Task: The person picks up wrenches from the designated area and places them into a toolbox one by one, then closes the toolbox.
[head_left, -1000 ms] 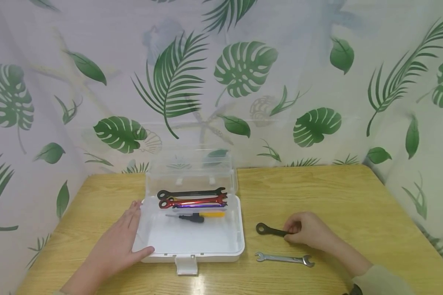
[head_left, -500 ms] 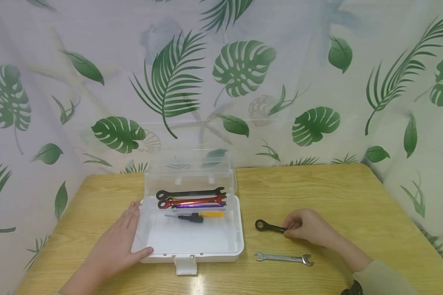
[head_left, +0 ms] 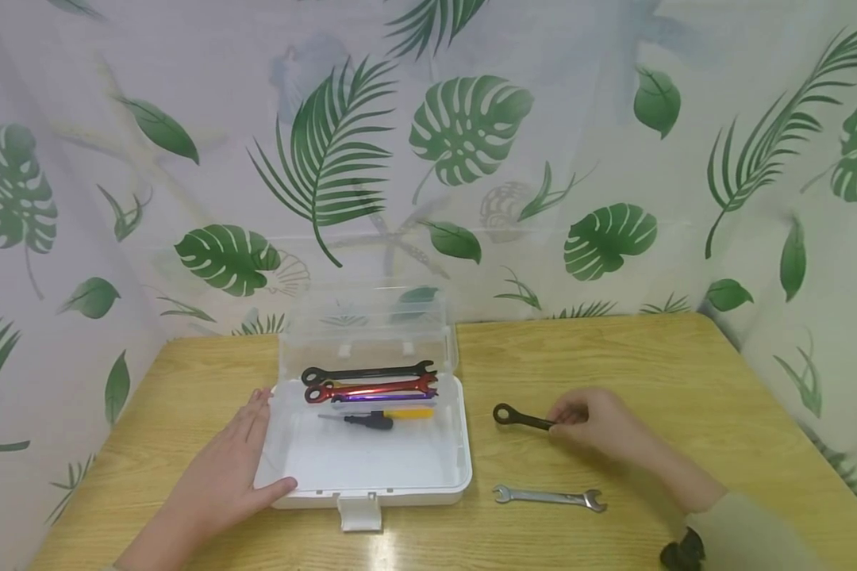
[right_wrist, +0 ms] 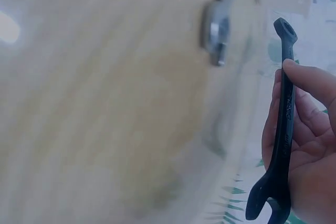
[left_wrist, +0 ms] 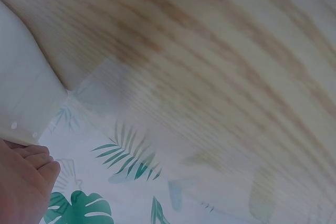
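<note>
My right hand [head_left: 607, 424] pinches a black combination wrench [head_left: 521, 417] between thumb and fingers, its ring end pointing left. In the right wrist view the wrench [right_wrist: 285, 114] lies along the fingers, with its forked end near the palm. A silver double open-ended wrench [head_left: 548, 498] lies on the table on the near side of this hand. My left hand [head_left: 217, 468] rests against the left side of a white toolbox [head_left: 371, 501], fingers straight and thumb at the front rim. Only part of this hand [left_wrist: 26, 182] shows in the left wrist view.
The toolbox's clear lid [head_left: 367, 317] stands raised at the back. Inside lie a black wrench [head_left: 371, 373], a red wrench [head_left: 371, 389], a purple wrench [head_left: 393, 398], a yellow-handled screwdriver [head_left: 410, 414] and a black-handled tool [head_left: 371, 423]. A leaf-print cloth [head_left: 514, 262] hangs behind the table.
My right hand has moved upward in the head view, carrying the black wrench away from the silver one. The left hand has kept its place at the toolbox.
</note>
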Available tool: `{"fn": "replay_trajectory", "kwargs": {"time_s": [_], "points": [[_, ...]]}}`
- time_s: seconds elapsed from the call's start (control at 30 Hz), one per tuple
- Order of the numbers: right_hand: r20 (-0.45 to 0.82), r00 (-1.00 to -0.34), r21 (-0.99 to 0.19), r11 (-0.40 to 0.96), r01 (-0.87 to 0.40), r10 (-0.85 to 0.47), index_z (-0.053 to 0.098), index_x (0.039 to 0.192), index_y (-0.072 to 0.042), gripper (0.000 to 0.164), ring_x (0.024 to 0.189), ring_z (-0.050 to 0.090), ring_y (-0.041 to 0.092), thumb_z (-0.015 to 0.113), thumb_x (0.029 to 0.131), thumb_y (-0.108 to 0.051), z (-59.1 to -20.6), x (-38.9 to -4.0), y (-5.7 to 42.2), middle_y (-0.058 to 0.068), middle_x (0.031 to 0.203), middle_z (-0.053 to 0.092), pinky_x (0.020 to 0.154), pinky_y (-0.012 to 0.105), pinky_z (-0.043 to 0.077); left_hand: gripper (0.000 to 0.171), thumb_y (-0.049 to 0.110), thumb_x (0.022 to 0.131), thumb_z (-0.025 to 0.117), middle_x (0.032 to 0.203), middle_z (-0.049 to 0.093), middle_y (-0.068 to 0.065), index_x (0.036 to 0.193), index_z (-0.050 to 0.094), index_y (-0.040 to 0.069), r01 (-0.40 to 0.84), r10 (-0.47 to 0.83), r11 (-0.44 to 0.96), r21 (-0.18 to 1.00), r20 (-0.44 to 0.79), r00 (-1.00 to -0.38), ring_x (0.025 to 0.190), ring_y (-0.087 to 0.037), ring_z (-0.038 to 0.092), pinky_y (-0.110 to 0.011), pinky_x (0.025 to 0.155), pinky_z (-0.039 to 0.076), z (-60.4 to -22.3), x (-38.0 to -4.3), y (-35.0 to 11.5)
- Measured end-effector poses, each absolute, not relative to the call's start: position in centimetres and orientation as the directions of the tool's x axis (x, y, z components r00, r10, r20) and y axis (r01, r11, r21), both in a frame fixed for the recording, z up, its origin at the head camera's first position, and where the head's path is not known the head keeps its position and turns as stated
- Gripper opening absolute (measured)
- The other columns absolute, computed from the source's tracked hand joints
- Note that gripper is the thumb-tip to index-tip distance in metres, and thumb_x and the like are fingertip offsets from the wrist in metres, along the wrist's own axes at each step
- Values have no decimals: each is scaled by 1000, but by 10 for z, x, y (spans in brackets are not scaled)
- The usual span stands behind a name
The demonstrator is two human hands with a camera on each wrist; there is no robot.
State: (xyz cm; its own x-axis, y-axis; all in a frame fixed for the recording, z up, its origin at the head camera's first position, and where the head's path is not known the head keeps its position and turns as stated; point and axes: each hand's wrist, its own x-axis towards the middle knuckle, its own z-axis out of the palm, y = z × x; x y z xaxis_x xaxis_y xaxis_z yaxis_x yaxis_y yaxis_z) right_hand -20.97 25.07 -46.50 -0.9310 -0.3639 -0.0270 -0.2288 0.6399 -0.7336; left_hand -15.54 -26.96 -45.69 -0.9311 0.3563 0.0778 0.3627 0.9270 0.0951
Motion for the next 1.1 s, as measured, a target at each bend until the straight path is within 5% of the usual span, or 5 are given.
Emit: {"fn": "replay_trajectory", "kwargs": {"time_s": [1.1], "points": [[51, -910, -683, 650, -333, -412, 79, 99, -4, 8, 81, 67, 11, 80, 93, -8, -389, -239, 200, 5, 91, 78, 68, 20, 55, 118, 74, 91, 64, 172, 26, -29, 160, 28, -15, 350, 345, 933, 85, 63, -936, 158, -49, 32, -60, 126, 38, -453, -155, -267]]}}
